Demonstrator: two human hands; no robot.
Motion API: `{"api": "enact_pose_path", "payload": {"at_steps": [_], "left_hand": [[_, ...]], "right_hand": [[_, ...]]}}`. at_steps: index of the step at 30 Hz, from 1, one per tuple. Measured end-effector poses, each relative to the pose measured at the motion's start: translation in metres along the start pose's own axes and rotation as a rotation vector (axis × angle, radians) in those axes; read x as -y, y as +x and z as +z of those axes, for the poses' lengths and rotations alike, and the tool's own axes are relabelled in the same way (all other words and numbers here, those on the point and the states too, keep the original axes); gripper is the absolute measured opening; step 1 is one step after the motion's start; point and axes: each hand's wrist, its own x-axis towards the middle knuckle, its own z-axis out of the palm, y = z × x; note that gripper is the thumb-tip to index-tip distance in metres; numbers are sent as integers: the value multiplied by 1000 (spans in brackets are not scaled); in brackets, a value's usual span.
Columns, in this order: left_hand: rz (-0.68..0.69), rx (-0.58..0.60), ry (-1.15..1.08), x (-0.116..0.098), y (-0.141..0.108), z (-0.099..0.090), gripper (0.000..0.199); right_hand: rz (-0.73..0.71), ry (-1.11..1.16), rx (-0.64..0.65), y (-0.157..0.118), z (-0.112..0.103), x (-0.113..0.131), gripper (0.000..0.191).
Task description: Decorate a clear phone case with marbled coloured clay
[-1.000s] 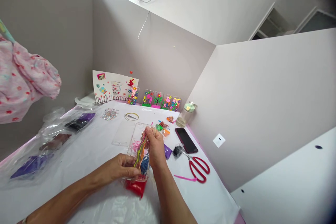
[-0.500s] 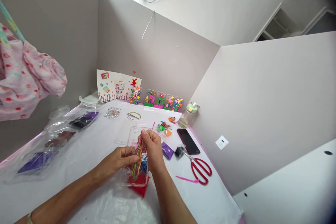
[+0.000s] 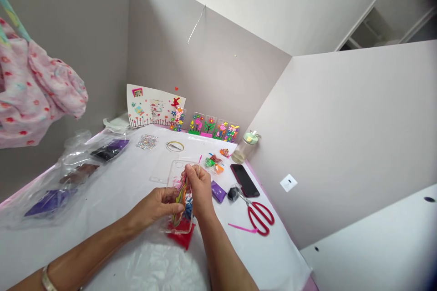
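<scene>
A multicoloured striped strip of clay (image 3: 180, 195) is pinched between my two hands, over a clear phone case (image 3: 175, 173). My left hand (image 3: 163, 204) grips its lower part, with the thumb on top and the fingers partly behind the case. At the upper end of the strip, the fingers of my right hand (image 3: 199, 186) are pressed together. Pink and blue pieces show through or beside the case, partly covered by my hands. A red packet (image 3: 182, 238) lies under the case's lower end.
Red-handled scissors (image 3: 261, 218), a phone (image 3: 245, 180), a purple packet (image 3: 218, 192) and a bottle (image 3: 245, 148) stand or lie at right. Plastic bags (image 3: 78, 175) cover the left side. Gems (image 3: 147, 142) and decorated panels (image 3: 210, 126) are at the back.
The whole view has shifted slightly. Both hands keep hold of the striped strip, which now looks a little more spread and wavy between them.
</scene>
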Motion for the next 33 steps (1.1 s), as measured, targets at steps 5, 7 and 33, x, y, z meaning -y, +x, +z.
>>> {"api": "enact_pose_path", "payload": {"at_steps": [5,7,33], "left_hand": [[-48,37,-11,1,-1,-3,31],[-83,31,40,3,-1,-6,32],[-87,240,117,0,-4,-7,27]], "right_hand": [[9,52,-6,1,-1,2,36],[2,52,-16,0,-1,2,37],[3,167,-122,7,-10,4,39]]}}
